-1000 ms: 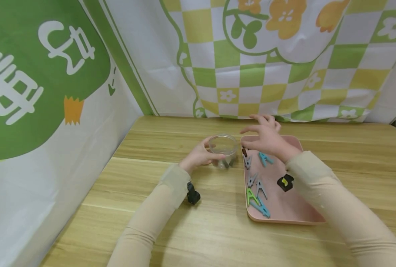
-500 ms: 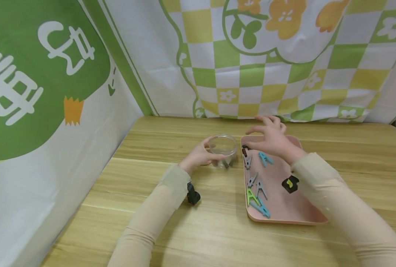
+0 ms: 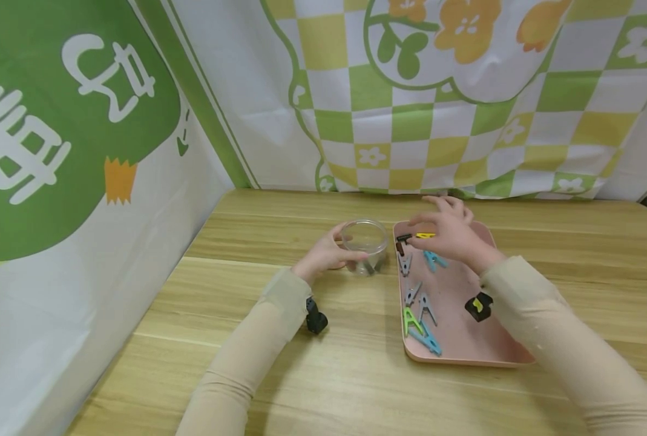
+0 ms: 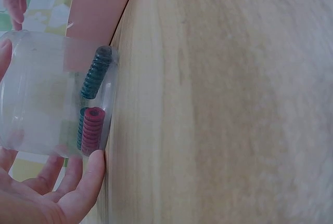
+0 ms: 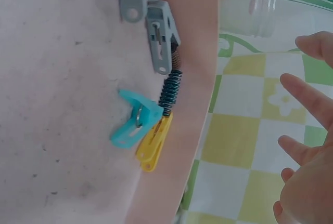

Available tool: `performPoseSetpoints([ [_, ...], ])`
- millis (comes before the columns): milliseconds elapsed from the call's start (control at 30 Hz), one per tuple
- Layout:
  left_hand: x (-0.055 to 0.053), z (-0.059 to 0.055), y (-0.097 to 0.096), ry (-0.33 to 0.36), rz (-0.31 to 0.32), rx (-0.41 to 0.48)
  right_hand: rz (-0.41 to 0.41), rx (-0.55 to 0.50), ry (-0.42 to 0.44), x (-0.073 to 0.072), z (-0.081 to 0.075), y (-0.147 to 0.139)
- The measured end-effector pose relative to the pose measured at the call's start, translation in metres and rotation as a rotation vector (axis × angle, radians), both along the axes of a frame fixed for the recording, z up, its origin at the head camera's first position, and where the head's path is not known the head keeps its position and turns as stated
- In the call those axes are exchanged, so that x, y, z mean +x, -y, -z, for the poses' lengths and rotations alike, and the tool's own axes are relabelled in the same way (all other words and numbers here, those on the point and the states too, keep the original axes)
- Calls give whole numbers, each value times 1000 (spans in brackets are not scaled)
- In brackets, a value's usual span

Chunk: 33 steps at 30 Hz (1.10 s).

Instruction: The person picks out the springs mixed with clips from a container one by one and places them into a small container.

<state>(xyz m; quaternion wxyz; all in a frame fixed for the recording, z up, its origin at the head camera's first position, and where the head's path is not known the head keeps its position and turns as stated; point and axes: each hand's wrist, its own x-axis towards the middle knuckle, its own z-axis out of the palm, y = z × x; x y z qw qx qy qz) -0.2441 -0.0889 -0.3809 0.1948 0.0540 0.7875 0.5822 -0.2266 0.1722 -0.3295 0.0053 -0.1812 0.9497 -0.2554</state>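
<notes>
The left hand [image 3: 327, 251] was wrapped around the clear jar [image 3: 367, 243], which stood mouth-up on the bench [image 3: 312, 387], just beside the left wall of the pink tray [image 3: 454, 330]. Through its side showed a red spring [image 4: 92, 133] and two dark green ones, the clearer of them [image 4: 97, 73] leaning at a slant. The right hand [image 3: 449, 233] hovered over the tray's far left corner with its fingers spread wide, and neither the head view nor the right wrist view showed anything between them. Near its thumb lay a dark spring [image 5: 170, 93], tucked along the tray wall, one end at the yellow clip [image 5: 155, 143] and cyan clip [image 5: 137, 120], the other close to a gray clip [image 5: 163, 37] that partly hid a brown spring [image 5: 175, 56]. The step in hand seemed to be gathering springs from among the clips, and the dark one looked like the easier take, since most of its length lay uncovered. A narrow pinch of thumb and forefinger across its middle would probably have served best; a broad grab risked dragging the yellow clip along. The brown spring called for nudging the gray clip aside first. Holding the jar steady and close to the wall kept the carry short, and a low release would have limited bouncing.
</notes>
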Motion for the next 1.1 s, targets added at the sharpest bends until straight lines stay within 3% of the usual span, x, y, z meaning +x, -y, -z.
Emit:
performPoseSetpoints([
  [33, 2, -3, 0, 6, 4, 1, 3, 4, 5, 0, 1, 0],
  [767, -1, 4, 0, 14, -7, 10, 29, 65, 114, -5, 23, -10],
  [1100, -2, 2, 0, 3, -3, -2, 28, 120, 108, -13, 31, -10],
])
